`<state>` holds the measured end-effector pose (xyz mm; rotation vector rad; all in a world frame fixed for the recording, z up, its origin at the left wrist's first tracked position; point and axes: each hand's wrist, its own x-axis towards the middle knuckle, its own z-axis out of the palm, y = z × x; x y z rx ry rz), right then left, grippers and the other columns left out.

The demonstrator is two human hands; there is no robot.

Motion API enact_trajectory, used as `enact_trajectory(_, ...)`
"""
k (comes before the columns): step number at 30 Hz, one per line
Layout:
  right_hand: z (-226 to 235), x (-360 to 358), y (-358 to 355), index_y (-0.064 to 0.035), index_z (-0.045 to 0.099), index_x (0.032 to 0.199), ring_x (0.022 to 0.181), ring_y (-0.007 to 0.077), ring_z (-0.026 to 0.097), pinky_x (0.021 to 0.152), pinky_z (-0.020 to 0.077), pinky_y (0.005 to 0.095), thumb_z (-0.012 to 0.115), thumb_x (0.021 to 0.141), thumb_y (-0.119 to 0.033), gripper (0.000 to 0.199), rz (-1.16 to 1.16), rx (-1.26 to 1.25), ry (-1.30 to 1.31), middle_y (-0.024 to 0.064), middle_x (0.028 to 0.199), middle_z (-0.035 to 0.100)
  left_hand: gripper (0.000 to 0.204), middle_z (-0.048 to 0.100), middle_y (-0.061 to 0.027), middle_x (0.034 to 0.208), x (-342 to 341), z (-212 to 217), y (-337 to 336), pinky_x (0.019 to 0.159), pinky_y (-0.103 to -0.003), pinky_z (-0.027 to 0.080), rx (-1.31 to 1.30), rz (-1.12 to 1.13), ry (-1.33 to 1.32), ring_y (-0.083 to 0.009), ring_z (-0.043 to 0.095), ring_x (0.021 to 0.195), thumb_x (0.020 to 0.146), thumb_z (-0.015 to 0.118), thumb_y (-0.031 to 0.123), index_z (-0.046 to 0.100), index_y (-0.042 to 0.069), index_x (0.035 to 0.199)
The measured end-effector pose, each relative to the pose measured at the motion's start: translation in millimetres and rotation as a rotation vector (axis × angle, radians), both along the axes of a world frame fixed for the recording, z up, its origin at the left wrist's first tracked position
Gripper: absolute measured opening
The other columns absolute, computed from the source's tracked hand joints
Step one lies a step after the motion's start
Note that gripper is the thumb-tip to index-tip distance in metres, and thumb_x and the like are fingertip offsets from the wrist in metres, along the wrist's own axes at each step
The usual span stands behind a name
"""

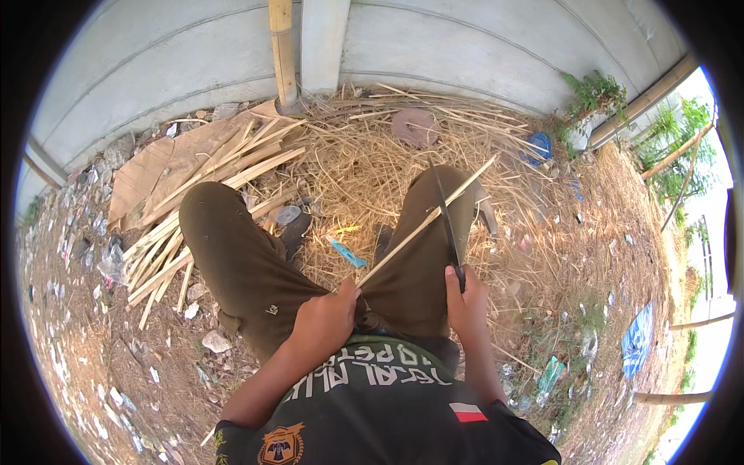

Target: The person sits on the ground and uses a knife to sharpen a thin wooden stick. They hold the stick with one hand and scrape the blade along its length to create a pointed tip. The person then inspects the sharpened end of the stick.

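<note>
Left hand [324,322] is curled tight around the near end of a long, pale yellow split-bamboo-looking strip [411,237], and the right hand [467,298] is wrapped round the handle of a long dark-bladed knife [451,232]. Blade crosses the strip above the brown-trousered right knee [434,190]; can't tell if it's biting. I'd keep it shallow, lean the edge away from that leg and lock the strip steady. Strip looks straight, thin, fairly even, angled up and right. Further out: a messy pile of pale split strips [248,167], then a grey panel wall [209,46].
</note>
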<state>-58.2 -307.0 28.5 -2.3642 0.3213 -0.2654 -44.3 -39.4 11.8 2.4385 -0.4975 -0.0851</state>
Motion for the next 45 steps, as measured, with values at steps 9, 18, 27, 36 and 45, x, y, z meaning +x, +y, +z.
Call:
enact_trajectory(9, 53.5, -7.5, 9.5, 0.0015, 0.059, 0.093, 0.056, 0.0101, 0.046, 0.051, 0.0342, 0.028, 0.059, 0.102, -0.031, 0.033, -0.141, 0.336, -0.377, 0.0012, 0.061, 0.048, 0.02, 0.059, -0.0203, 0.057, -0.6, 4.7, 1.6, 0.047, -0.054, 0.046, 0.035, 0.041, -0.011, -0.0432, 0.061, 0.054, 0.102, 0.054, 0.023, 0.049, 0.007, 0.092)
enact_trajectory(18, 25.5, -6.8, -15.6, -0.0004, 0.053, 0.085, 0.054, 0.0134, 0.049, 0.051, 0.0378, 0.0342, 0.057, 0.103, -0.03, 0.034, 0.043, -0.089, 0.127, 0.0047, 0.058, 0.046, 0.019, 0.058, -0.0195, 0.056, -2.8, 1.3, 0.4, 0.047, -0.052, 0.047, -0.005, 0.041, -0.005, -0.0427, 0.061, 0.054, 0.102, 0.055, 0.023, 0.049, 0.008, 0.091)
enact_trajectory(27, 52.7, -24.1, -8.2, -0.0004, 0.054, 0.086, 0.054, 0.0148, 0.052, 0.049, 0.0366, 0.0312, 0.053, 0.103, -0.034, 0.038, 0.05, 0.539, -0.728, 0.0035, 0.061, 0.053, 0.015, 0.06, -0.014, 0.056, -4.6, 1.5, 3.8, 0.044, -0.048, 0.049, 0.029, 0.029, -0.089, -0.0361, 0.063, 0.05, 0.1, 0.056, 0.02, 0.052, 0.007, 0.093)
enact_trajectory(36, 48.5, -18.4, -5.9, 0.0018, 0.062, 0.105, 0.055, 0.0119, 0.048, 0.05, 0.0363, 0.0318, 0.053, 0.105, -0.035, 0.038, -0.013, -0.057, 0.023, 0.0023, 0.058, 0.05, 0.015, 0.058, -0.0136, 0.057, -10.0, -1.3, 4.2, 0.047, -0.049, 0.048, 0.079, 0.047, -0.077, -0.0376, 0.062, 0.053, 0.101, 0.054, 0.018, 0.048, 0.007, 0.093)
enact_trajectory(45, -4.8, -20.3, -25.1, 0.0013, 0.053, 0.087, 0.057, 0.0171, 0.053, 0.048, 0.0367, 0.0336, 0.049, 0.106, -0.034, 0.04, 0.168, -0.147, -0.217, 0.0123, 0.066, 0.053, 0.016, 0.059, -0.0147, 0.058, -9.3, -1.2, 0.4, 0.048, -0.05, 0.048, 0.045, 0.037, -0.071, -0.0385, 0.062, 0.053, 0.101, 0.054, 0.019, 0.048, 0.007, 0.094)
